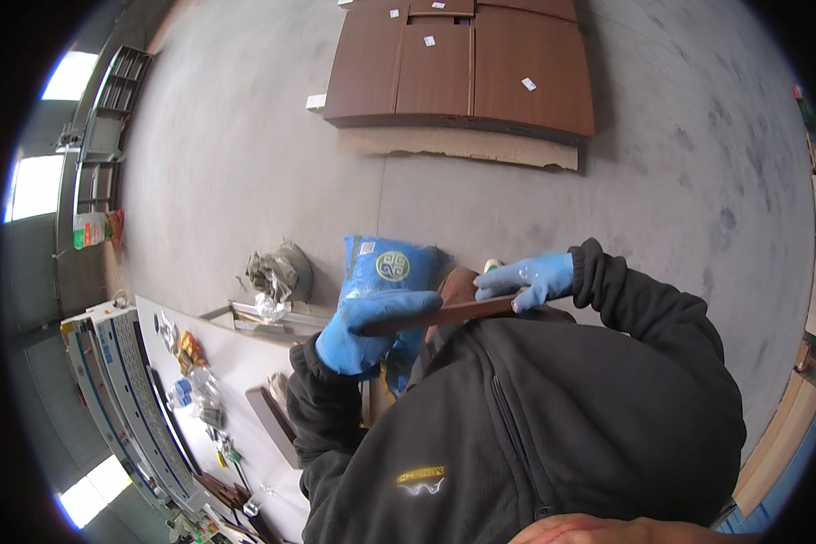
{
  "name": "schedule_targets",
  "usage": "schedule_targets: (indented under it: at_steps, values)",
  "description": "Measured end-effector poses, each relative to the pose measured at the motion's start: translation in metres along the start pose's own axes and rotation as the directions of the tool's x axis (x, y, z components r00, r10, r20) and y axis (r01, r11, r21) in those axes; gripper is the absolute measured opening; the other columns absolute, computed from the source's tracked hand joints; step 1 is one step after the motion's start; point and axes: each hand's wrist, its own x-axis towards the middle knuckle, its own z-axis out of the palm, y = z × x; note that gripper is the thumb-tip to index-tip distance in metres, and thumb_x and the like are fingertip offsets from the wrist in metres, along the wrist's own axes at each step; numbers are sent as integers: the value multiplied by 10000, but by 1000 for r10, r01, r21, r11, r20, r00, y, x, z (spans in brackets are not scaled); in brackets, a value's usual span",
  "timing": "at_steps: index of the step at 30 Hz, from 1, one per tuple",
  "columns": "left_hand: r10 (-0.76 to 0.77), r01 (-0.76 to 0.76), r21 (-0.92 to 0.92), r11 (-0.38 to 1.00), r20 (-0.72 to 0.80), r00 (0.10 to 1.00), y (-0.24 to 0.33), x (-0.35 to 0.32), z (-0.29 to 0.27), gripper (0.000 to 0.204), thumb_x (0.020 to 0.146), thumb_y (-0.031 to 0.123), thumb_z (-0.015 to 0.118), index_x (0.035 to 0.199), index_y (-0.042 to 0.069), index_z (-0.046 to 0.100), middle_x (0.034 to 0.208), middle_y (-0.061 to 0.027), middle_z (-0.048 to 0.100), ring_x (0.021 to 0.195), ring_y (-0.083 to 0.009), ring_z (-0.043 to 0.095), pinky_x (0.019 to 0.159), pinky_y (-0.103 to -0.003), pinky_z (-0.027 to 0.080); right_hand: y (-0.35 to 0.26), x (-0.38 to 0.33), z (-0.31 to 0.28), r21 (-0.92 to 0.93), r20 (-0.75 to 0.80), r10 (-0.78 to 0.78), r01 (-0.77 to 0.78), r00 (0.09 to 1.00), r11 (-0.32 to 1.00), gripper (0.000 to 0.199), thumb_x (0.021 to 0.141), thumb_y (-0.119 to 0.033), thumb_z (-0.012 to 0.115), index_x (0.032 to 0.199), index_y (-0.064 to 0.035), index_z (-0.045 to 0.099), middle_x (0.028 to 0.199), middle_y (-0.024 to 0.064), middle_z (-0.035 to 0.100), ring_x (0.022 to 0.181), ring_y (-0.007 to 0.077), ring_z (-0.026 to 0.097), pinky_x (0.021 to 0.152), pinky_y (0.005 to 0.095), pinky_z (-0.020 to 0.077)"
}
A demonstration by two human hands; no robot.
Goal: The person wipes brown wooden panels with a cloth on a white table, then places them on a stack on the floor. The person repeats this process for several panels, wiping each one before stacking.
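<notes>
A dark brown wooden strip (467, 312) lies across the front of my black jacket. My left hand (364, 328), in a blue glove, is closed around its left end. My right hand (530, 278), in a matching glove with whitish marks, is at the other end. Its fingers are spread and stretched out, and one fingertip comes down by the strip's upper edge; whether it presses on the strip I cannot tell. Just beyond my left hand stands a stuffed blue sack (385, 265) with a round pale emblem.
Brown cabinet panels (462, 68) with small white labels lie on the grey floor (218, 163) ahead. A bucket-like container with greenish cloth (281, 272) stands left of the sack. On the left, a white table (254, 363) bears plastic bags, tools and brown pieces. Boards (780, 444) lie at the right.
</notes>
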Motion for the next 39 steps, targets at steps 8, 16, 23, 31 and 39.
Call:
schedule_targets:
  at_steps: [8, 16, 23, 31, 39]
  values:
    - [126, -137, 81, 987, 132, 983, -9, 128, -115, 612, 829, -98, 699, 1433, -70, 608, 1425, -251, 653, 1333, -358, 637, 1144, -464, 476, -20, 28, -139, 255, 87, 96, -115, 992, 960, 743, 992, -261, 668, 1622, -2, 371, 1582, 241, 490, 1496, 318, 440, 1228, 410, 355]
    - [240, -22, 321, 947, -659, 712, -71, 298, -251, 710, 926, -29, 633, 1599, -36, 406, 1651, -175, 442, 1537, -267, 397, 1269, -422, 281, -56, 62, -334, -32, -538, 38, -65, 842, 997, 796, 847, -293, 825, 1528, -27, 507, 1551, 206, 509, 1429, 312, 503, 1201, 417, 392]
    - [-151, 380, 184, 906, -700, 699, -211, 398, -263, 620, 882, 9, 635, 1496, 2, 549, 1538, -223, 549, 1470, -343, 489, 1232, -418, 359, -8, 79, -555, -663, -748, -507, -473, 427, 580, 811, 684, -370, 925, 1385, -107, 611, 1427, 205, 535, 1346, 422, 510, 1154, 501, 436]
    - [-41, 553, 612, 566, -649, 760, -380, 587, -352, 697, 884, 272, 717, 1516, 55, 522, 1563, -274, 487, 1478, -447, 421, 1204, -539, 332, 95, 141, -775, -517, -851, -390, -693, 352, 503, 806, 725, -399, 894, 1418, -140, 575, 1537, 217, 460, 1458, 432, 409, 1231, 538, 342]
    - [157, 543, 704, 458, -665, 730, -577, 807, -477, 778, 972, 422, 666, 1596, 47, 393, 1642, -287, 375, 1546, -485, 293, 1231, -582, 262, 215, 233, -958, -464, -882, -291, -787, 369, 406, 818, 810, -493, 815, 1499, -155, 530, 1609, 231, 408, 1530, 421, 319, 1283, 528, 247]
